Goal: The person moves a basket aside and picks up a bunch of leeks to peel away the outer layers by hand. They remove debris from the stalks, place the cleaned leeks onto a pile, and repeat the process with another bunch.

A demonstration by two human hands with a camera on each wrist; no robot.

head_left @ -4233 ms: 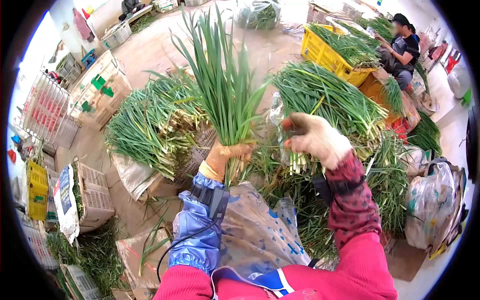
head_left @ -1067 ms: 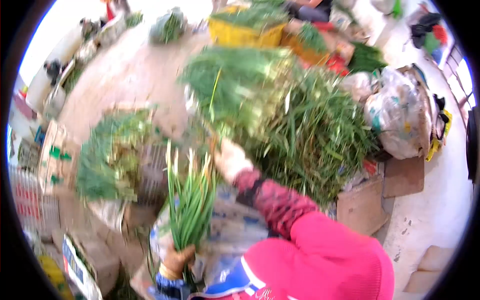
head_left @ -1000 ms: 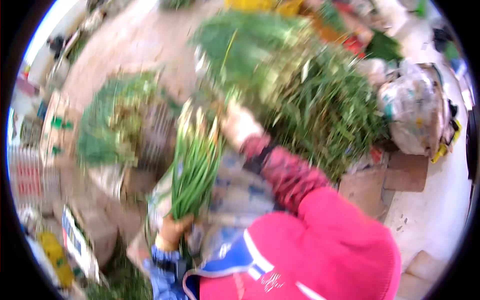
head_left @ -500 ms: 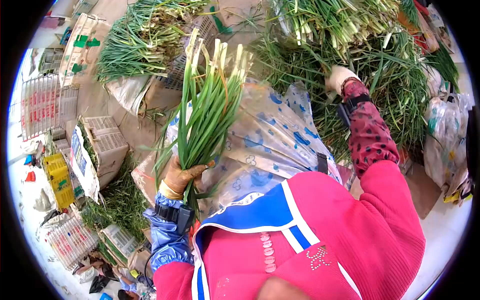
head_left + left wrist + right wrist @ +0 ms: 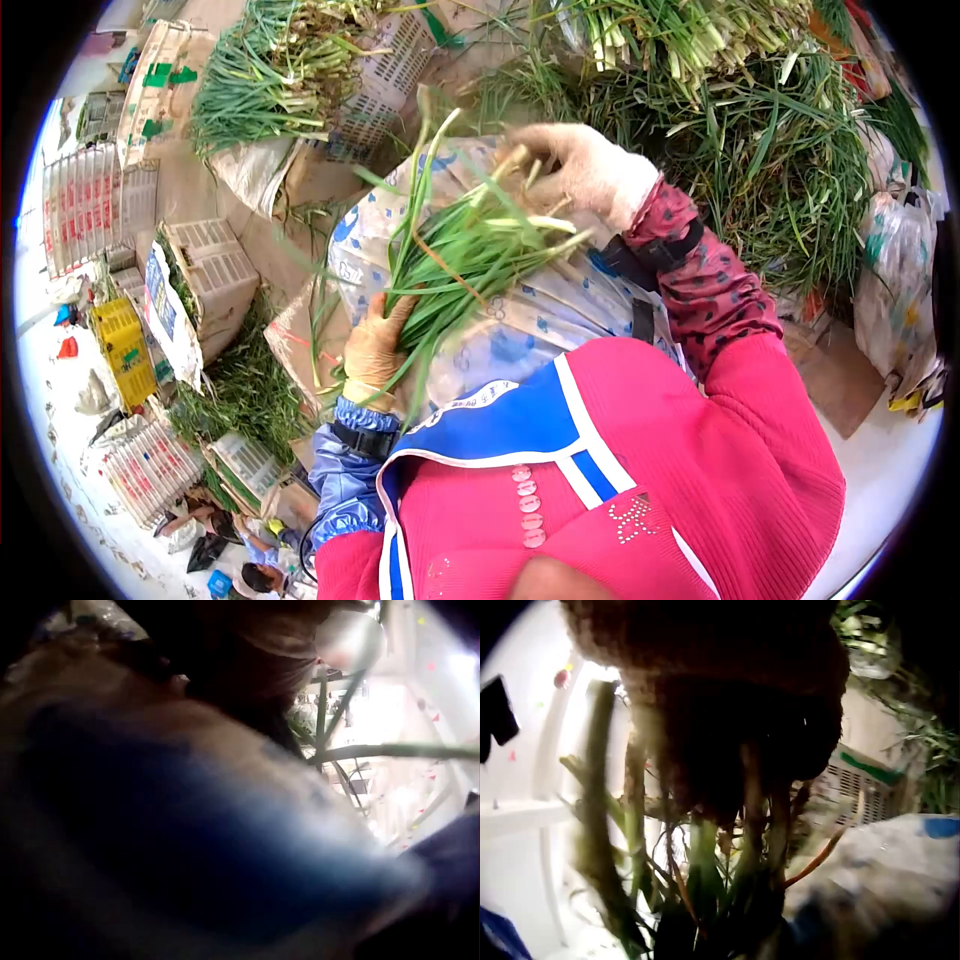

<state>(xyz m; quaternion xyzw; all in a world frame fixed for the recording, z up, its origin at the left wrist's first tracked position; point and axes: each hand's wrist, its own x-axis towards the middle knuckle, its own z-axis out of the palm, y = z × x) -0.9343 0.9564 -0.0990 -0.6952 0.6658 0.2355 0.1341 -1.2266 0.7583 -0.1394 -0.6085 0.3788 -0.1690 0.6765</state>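
Observation:
A loose bunch of green stalks (image 5: pixel 465 255) lies slanted above the patterned plastic apron (image 5: pixel 510 330), pale root ends toward the upper right. My gloved left hand (image 5: pixel 375 350) grips its leafy end, fingers curled round the leaves. At the root ends, my right hand (image 5: pixel 595 178) in a whitish glove pinches some stalks with bent fingers. The right wrist view shows the dark glove (image 5: pixel 727 712) over several stalks (image 5: pixel 705 870), with roots and an orange strand among them. The left wrist view is dark and blurred, with a few thin leaves (image 5: pixel 390 752) at the right.
A heap of loose leaves (image 5: pixel 750 180) lies at the right, below a pile of stalks (image 5: pixel 690 35). Another pile (image 5: pixel 270 80) stands at the upper left beside a perforated crate (image 5: pixel 395 85). Crates, including a yellow one (image 5: pixel 122 355), stand along the left. Plastic bags (image 5: pixel 895 280) are at the far right.
My right hand has moved from the leaf heap to the root ends. The bunch has tipped from upright toward the right, and my left hand still holds its leafy end.

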